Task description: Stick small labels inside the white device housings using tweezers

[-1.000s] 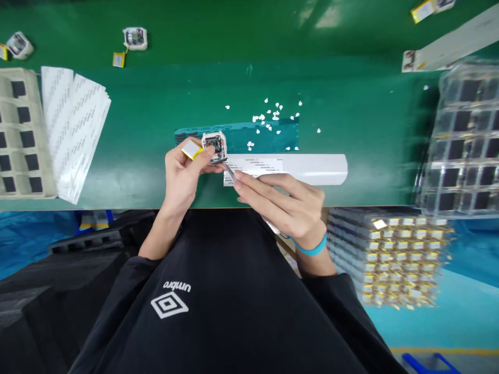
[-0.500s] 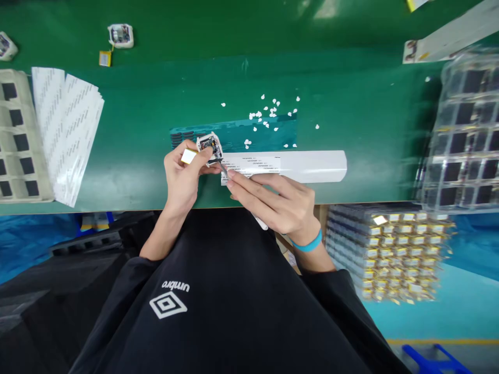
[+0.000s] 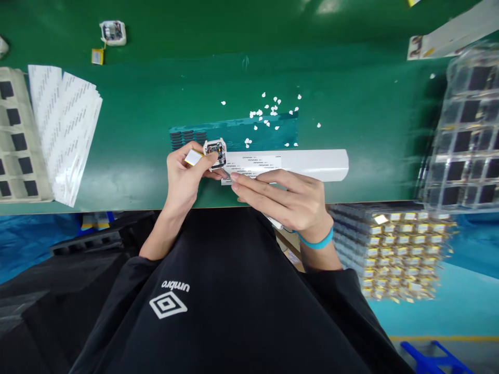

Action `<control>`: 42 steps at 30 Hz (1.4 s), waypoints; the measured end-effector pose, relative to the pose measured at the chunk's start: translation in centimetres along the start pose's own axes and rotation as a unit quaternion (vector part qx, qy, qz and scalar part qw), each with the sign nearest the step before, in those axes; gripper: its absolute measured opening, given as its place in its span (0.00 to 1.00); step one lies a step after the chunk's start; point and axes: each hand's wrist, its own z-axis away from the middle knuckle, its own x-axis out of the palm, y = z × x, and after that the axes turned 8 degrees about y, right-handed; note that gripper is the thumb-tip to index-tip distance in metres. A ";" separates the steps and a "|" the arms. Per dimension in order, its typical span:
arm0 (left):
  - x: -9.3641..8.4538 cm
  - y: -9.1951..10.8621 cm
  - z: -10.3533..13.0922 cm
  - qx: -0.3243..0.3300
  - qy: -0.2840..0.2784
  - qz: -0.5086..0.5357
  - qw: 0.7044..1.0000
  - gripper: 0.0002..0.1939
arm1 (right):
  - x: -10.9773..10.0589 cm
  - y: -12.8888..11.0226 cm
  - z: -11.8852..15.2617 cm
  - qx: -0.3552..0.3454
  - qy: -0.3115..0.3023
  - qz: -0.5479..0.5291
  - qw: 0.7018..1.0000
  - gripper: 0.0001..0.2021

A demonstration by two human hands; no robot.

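My left hand (image 3: 186,174) is closed around a small white watch case (image 3: 223,146) with its circuit board showing, the thumb pressed on the inside. A yellow-edged battery (image 3: 194,157) hangs out on the left of the case, over my fingers. My right hand (image 3: 290,200) pinches slim grey metal tweezers (image 3: 226,174), whose tip meets the lower edge of the case. Fingers hide much of the tool. Just behind the case, small black strips (image 3: 189,136) lie in rows on a teal sheet (image 3: 234,136).
White printed sticker sheet (image 3: 315,165) lies under my hands. Small white tabs (image 3: 267,111) are scattered beyond it. At left are more printed sheets (image 3: 64,130) and a compartment tray (image 3: 23,140). Another watch case (image 3: 113,32) sits far left. Clear trays (image 3: 468,130) stand right, stacked batteries (image 3: 401,254) below.
The watch case has shifted slightly right and toward me, tilting flatter. My right hand has moved a little right and nearer my body, still pinching the tweezers.
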 end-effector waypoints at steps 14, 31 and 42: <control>0.2 0.4 1.6 0.110 0.014 -0.068 0.992 0.17 | 0.7 0.1 0.1 0.056 0.076 -0.089 0.992 0.18; 0.1 1.0 2.2 0.072 -0.012 -0.037 0.997 0.17 | 1.3 0.5 1.1 0.107 0.149 -0.166 0.969 0.29; 0.5 1.6 2.4 0.064 -0.035 0.057 0.996 0.15 | 1.1 0.3 0.7 0.096 0.156 -0.166 0.969 0.24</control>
